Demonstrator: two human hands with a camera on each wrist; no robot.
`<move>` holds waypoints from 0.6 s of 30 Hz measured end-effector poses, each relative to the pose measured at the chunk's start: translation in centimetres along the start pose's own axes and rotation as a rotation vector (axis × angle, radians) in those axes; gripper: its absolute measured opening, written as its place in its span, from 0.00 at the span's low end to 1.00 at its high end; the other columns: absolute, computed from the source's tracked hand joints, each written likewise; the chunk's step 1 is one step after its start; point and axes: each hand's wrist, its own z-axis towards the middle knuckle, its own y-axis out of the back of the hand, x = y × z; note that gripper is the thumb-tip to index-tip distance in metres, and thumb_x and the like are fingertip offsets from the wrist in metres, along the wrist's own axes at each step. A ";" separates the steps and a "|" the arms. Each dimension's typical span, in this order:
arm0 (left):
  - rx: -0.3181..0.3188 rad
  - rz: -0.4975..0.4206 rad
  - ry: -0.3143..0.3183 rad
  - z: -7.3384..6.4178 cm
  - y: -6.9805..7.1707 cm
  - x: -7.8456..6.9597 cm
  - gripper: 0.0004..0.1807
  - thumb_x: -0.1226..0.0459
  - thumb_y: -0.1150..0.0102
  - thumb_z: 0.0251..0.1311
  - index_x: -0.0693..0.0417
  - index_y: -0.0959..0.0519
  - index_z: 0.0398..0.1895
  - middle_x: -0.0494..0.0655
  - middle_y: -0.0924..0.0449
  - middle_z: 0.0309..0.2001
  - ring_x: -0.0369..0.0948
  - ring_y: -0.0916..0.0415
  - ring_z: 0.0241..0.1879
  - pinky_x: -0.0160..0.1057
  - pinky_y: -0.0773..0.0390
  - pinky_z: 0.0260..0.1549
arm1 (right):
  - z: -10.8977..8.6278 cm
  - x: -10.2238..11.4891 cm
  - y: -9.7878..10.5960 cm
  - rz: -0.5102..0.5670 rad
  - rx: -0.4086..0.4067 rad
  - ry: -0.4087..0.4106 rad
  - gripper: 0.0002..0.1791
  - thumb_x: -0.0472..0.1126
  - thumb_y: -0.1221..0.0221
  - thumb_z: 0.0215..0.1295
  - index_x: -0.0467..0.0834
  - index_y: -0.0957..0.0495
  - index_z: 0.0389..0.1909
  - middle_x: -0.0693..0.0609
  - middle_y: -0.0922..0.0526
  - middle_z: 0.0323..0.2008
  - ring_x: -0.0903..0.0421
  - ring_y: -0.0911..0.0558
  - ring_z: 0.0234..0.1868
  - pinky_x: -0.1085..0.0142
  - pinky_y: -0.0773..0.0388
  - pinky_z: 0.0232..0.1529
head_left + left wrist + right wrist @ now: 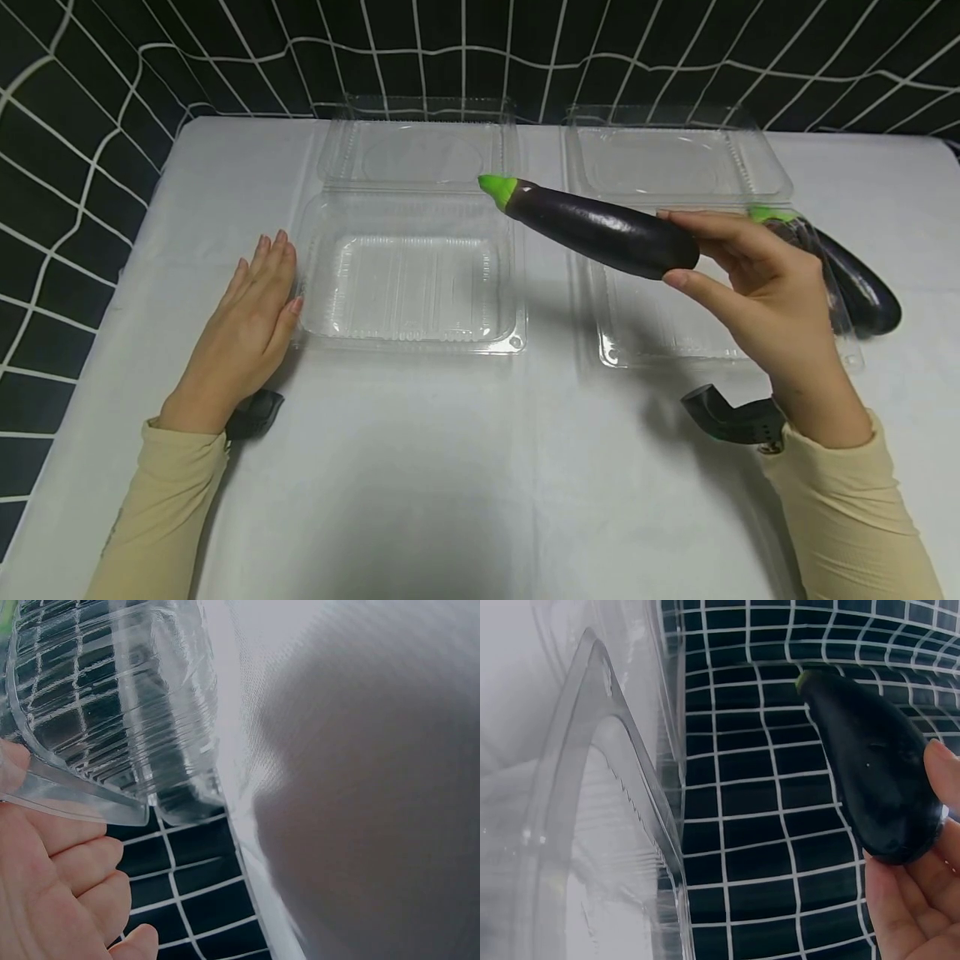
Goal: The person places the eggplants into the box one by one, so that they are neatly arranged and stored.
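Observation:
My right hand (765, 292) pinches a dark purple eggplant (600, 227) by its rounded end, thumb below and fingers above. The eggplant hangs in the air, its green stem end pointing left across the gap between two clear plastic clamshell boxes. In the right wrist view the eggplant (874, 769) shows fingertips at its blunt end. My left hand (247, 325) lies with straight fingers along the left edge of the left box (412, 283), thumb right at its rim. The left wrist view shows this rim (82, 791) beside the thumb. Both boxes have their lids up.
The right box (660, 321) stands partly behind my right hand. A second eggplant (862, 283) with a green cap lies at that box's right side, partly hidden. A white cloth (420, 467) covers the table, and dark white-gridded fabric (465, 50) rises behind it.

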 end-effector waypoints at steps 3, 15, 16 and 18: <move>-0.002 -0.001 -0.003 0.0 0.0 0.0 0.31 0.67 0.53 0.67 0.71 0.48 0.69 0.63 0.50 0.71 0.48 0.60 0.72 0.47 0.59 0.70 | 0.0 -0.1 -0.2 0.033 0.016 0.015 0.23 0.20 0.35 0.48 0.25 0.24 0.49 0.42 0.19 0.49 0.51 0.22 0.52 0.68 0.30 0.57; 0.003 -0.008 -0.003 0.0 0.0 0.1 0.31 0.68 0.53 0.67 0.71 0.48 0.70 0.63 0.51 0.71 0.48 0.60 0.73 0.47 0.60 0.70 | 0.0 0.0 -1.0 -0.012 0.078 0.046 0.23 0.23 0.34 0.49 0.24 0.25 0.49 0.44 0.19 0.49 0.52 0.22 0.51 0.68 0.30 0.57; 0.003 -0.008 -0.003 0.0 0.0 0.1 0.31 0.68 0.53 0.67 0.71 0.48 0.70 0.63 0.51 0.71 0.48 0.60 0.73 0.47 0.60 0.70 | 0.0 -0.1 -1.1 -0.015 0.081 0.049 0.23 0.24 0.34 0.49 0.24 0.25 0.48 0.44 0.19 0.49 0.53 0.21 0.50 0.68 0.30 0.57; 0.005 -0.006 -0.002 0.0 -0.1 0.1 0.31 0.67 0.53 0.67 0.71 0.48 0.70 0.63 0.51 0.71 0.48 0.60 0.73 0.47 0.60 0.70 | -0.1 -0.2 -1.1 -0.019 0.087 0.051 0.23 0.25 0.34 0.49 0.23 0.25 0.48 0.45 0.19 0.49 0.53 0.21 0.50 0.69 0.30 0.56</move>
